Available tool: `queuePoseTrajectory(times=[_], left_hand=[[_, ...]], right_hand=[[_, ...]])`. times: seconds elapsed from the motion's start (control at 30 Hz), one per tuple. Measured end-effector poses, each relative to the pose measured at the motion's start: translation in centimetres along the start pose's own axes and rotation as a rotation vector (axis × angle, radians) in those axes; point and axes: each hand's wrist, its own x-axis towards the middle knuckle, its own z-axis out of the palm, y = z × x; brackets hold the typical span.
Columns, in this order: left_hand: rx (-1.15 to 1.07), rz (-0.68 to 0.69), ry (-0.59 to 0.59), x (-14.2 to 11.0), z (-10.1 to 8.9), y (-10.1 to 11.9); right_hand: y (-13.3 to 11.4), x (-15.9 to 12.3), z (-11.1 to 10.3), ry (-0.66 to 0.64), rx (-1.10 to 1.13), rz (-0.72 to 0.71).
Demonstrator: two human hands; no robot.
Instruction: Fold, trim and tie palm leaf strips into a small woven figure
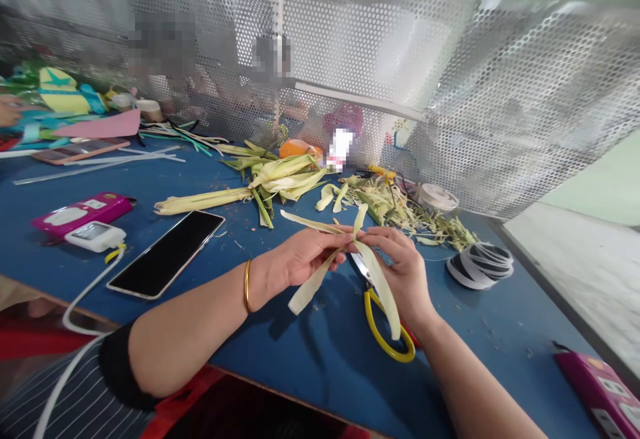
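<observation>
Strips of pale corn husk (379,282) cross at a knot-like centre between my two hands, their ends fanning outward. My left hand (315,252), with a gold bangle at the wrist, pinches the husk just left of that centre. From the other side my right hand (400,269) closes its fingers on the husk, its fingertips partly hidden. Beneath the hands lies a pair of scissors (375,319) with yellow handles, partly covered by a husk strip. A bunch of corn husks (285,176) rests on the table beyond my left hand.
On the blue table (240,346) are a black phone (167,252), a magenta device (83,212) with a white cable, husk scraps (390,199), a roll of white strip (480,266) and another magenta device (600,386). A perforated metal screen (350,46) stands behind. Another person's hand (9,111) shows far left.
</observation>
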Motion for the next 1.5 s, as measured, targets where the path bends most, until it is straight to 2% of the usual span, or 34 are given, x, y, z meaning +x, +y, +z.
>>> queuePoseTrajectory(times=[0.1, 0.17, 0.4, 0.5, 0.67, 0.87, 1.03, 1.13, 1.23, 1.33, 1.4, 1.5], left_hand=[[-0.022, -0.055, -0.053, 0.0, -0.1, 0.0], [-0.043, -0.075, -0.080, 0.1, -0.1, -0.1], [-0.185, -0.185, -0.056, -0.2, 0.3, -0.5], [-0.222, -0.209, -0.029, -0.3, 0.5, -0.3], [-0.221, -0.126, 0.029, -0.1, 0.1, 0.4], [-0.136, -0.082, 0.069, 0.2, -0.3, 0.8], [0.004, -0.093, 0.078, 0.3, -0.3, 0.4], [0.114, 0.006, 0.079, 0.2, -0.3, -0.1], [0.176, 0.105, 0.135, 0.1, 0.0, -0.4], [0.170, 0.122, 0.122, -0.1, 0.2, -0.4], [0.143, 0.113, 0.078, -0.1, 0.3, -0.4], [0.093, 0.151, 0.082, 0.0, 0.2, -0.3]], right_hand=[[0.1, -0.4, 0.3, -0.001, -0.103, -0.114], [0.3, -0.6, 0.6, -0.001, -0.114, -0.136], [0.1, -1.0, 2.0, 0.006, 0.166, 0.030], [0.2, -0.9, 2.2, -0.006, 0.211, 0.090], [0.9, -0.5, 1.6, -0.077, 0.261, 0.225], [0.6, -0.4, 0.7, 0.074, 0.248, 0.245], [0.0, -0.5, 0.7, 0.081, 0.387, 0.158], [-0.1, -0.5, 0.7, 0.102, 0.425, 0.209], [0.0, -0.5, 0.8, 0.111, 0.427, 0.261], [0.3, -0.4, 0.9, 0.148, 0.507, 0.289], [0.7, -0.3, 0.9, 0.189, 0.634, 0.361], [1.2, 0.0, 1.2, 0.213, 0.818, 0.574]])
